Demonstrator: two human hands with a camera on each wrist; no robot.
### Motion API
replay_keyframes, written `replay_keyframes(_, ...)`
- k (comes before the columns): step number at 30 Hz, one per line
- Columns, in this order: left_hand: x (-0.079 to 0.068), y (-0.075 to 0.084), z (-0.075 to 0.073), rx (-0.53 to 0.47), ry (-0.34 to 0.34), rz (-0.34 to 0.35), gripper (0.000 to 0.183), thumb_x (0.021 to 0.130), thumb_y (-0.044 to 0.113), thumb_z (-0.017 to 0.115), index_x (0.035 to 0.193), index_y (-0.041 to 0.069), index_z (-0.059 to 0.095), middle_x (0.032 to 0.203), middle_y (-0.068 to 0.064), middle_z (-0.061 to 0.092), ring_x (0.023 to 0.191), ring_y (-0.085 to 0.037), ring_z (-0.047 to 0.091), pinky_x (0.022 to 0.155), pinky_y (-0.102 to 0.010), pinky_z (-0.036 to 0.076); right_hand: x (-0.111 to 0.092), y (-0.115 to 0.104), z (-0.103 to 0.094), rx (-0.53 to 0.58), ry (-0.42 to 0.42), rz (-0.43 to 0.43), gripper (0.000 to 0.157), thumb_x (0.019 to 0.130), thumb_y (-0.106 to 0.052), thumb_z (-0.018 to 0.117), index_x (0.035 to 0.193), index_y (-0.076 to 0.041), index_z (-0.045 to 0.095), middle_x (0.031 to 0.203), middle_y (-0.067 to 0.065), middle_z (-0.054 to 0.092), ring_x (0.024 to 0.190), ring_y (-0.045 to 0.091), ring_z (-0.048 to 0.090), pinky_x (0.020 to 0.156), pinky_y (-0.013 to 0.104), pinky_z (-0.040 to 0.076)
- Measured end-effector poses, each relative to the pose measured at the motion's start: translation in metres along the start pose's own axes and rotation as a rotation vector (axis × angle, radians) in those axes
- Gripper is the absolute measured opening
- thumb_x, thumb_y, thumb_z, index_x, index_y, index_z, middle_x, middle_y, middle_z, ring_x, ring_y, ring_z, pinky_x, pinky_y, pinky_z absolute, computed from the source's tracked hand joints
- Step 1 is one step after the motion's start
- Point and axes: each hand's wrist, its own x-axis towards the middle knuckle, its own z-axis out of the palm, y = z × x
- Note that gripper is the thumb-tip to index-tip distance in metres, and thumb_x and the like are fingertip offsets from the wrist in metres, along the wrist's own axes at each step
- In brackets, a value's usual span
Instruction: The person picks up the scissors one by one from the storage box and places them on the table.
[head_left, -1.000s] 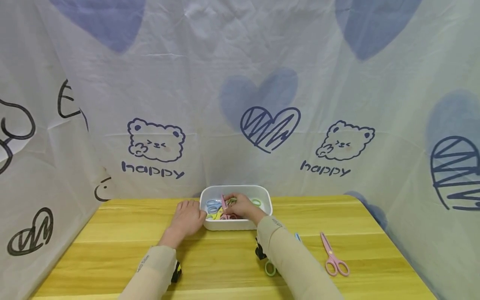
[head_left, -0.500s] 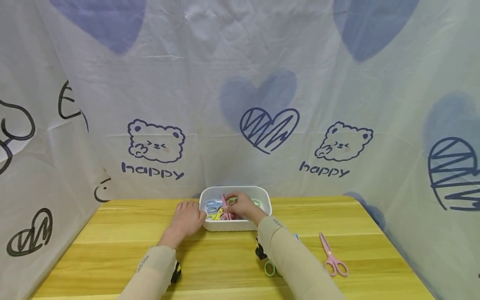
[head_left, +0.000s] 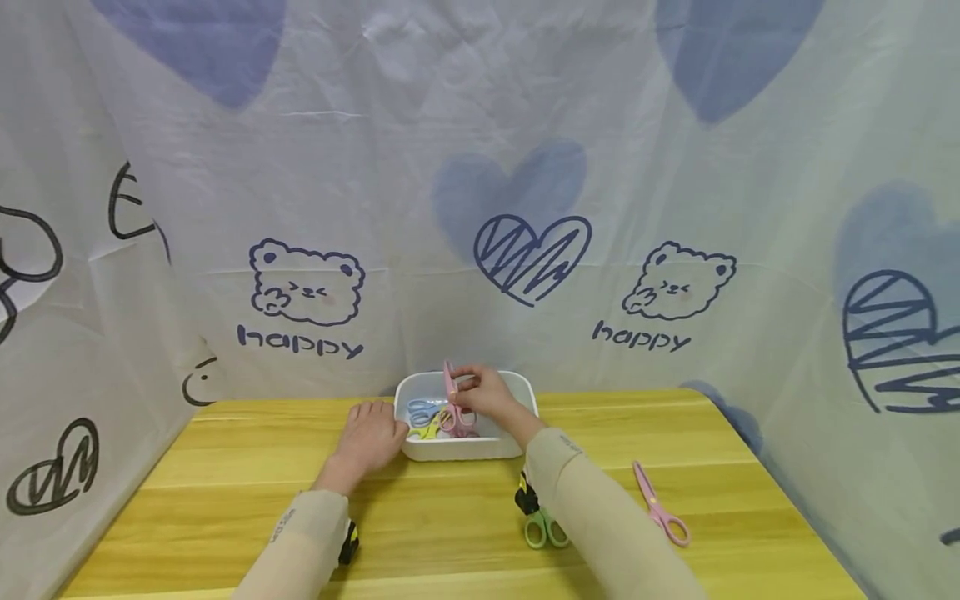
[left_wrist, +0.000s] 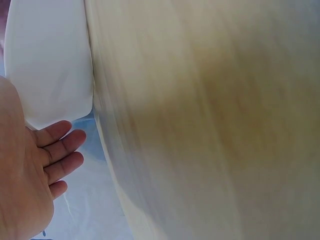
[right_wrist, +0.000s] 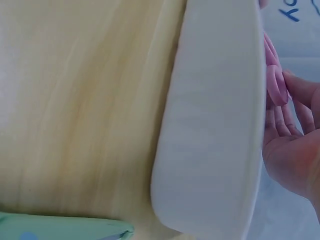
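My right hand (head_left: 483, 393) pinches a pair of pink scissors (head_left: 452, 387) above a white bin (head_left: 465, 450), blades upward and handle loops hanging low. In the right wrist view, the pink handle (right_wrist: 276, 85) shows beside the thumb, past the bin's wall. Inside the bin lie blue scissors (head_left: 422, 412) and yellow scissors (head_left: 426, 432), partly covered. My left hand (head_left: 371, 437) holds the bin's left end, thumb at the rim. Its other fingers (left_wrist: 65, 147) extend beside the bin's corner in the left wrist view, where the thumb tip is hidden.
Green scissors (head_left: 536, 529) lie on the wooden table (head_left: 435, 517), partly under my right forearm. Farther right lies another pair of pink scissors (head_left: 654, 500). A printed cloth (head_left: 420, 208) hangs right behind the table's back edge.
My right hand has raised the pink scissors, so their tip now stands above the bin's back rim. My left hand keeps its place at the bin. The head view has shifted slightly.
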Motion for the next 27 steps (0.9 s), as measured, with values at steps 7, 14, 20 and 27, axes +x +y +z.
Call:
replay_keyframes(7, 0.0, 0.0, -0.001, 0.007, -0.002, -0.001, 0.044, 0.102, 0.026, 0.045, 0.118, -0.013, 0.057, 0.114, -0.025, 0.06, 0.113, -0.042, 0.051, 0.109, -0.058, 0.035, -0.015, -0.018, -0.002, 0.061, 0.013, -0.026, 0.046, 0.091, 0.001, 0.074, 0.134, 0.003, 0.06, 0.114, 0.022, 0.068, 0.082, 0.019, 0.068, 0.078, 0.036, 0.063)
replay_keyframes(14, 0.001, 0.0, -0.001, 0.015, -0.034, -0.01, 0.047, 0.103, 0.027, 0.044, 0.123, -0.013, 0.056, 0.121, -0.026, 0.06, 0.119, -0.044, 0.05, 0.112, -0.059, 0.033, -0.036, -0.029, -0.003, 0.094, 0.026, -0.026, 0.045, 0.093, -0.003, 0.074, 0.135, -0.001, 0.061, 0.117, 0.019, 0.068, 0.08, 0.019, 0.07, 0.077, 0.034, 0.063)
replay_keyframes(20, 0.001, 0.001, -0.004, 0.011, -0.064, -0.022, 0.049, 0.104, 0.027, 0.044, 0.129, -0.014, 0.054, 0.126, -0.027, 0.059, 0.122, -0.044, 0.049, 0.114, -0.059, 0.032, -0.052, -0.032, -0.004, 0.144, 0.031, -0.072, 0.044, 0.093, -0.002, 0.071, 0.136, 0.001, 0.06, 0.118, 0.022, 0.068, 0.078, 0.016, 0.07, 0.076, 0.033, 0.063)
replay_keyframes(27, 0.0, 0.002, -0.005, 0.016, -0.06, -0.02, 0.05, 0.104, 0.027, 0.043, 0.13, -0.014, 0.054, 0.126, -0.028, 0.059, 0.123, -0.044, 0.049, 0.115, -0.059, 0.031, -0.072, -0.034, -0.007, 0.173, 0.049, -0.102, 0.043, 0.092, 0.001, 0.071, 0.135, 0.002, 0.06, 0.115, 0.021, 0.069, 0.079, 0.015, 0.07, 0.075, 0.032, 0.062)
